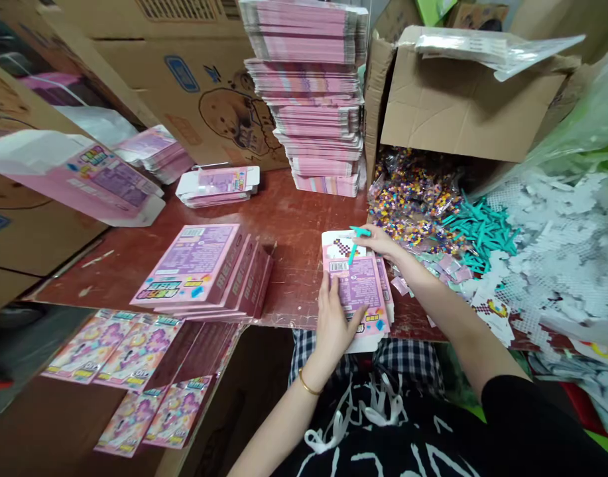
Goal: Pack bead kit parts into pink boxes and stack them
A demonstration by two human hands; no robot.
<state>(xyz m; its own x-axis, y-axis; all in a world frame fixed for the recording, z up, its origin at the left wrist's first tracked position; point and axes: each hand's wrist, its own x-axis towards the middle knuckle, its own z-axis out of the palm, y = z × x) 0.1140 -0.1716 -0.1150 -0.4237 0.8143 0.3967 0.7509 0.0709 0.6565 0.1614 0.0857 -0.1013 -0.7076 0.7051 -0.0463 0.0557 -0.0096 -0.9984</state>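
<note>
Head view: pink carton [366, 286] right of centre in the lower half of the frame, by the front edge of the surface [294, 265], apparently flat, another pink one showing under its right side.
Left hand [335, 313]: spread over the carton's printed face; whether it grips or merely presses, I cannot tell.
Right hand [378, 240]: grasping a teal tool [353, 254] near its top end; whether it also pinches the pattern card [343, 249] is unclear.
Carton feel: probably light, thin card, springy at the folds, glossy enough to slide, easily creased.
Carton hold: best by both long edges, clear of the white flap [363, 344] at the bottom.
Tool feel: seems rigid, light plastic; mid-shaft looks the surest hold.
Card feel: likely thin and bendy; take it by the margins.
Box stack [194, 265]: centre-left, squarer, probably crushable if squeezed.
</note>
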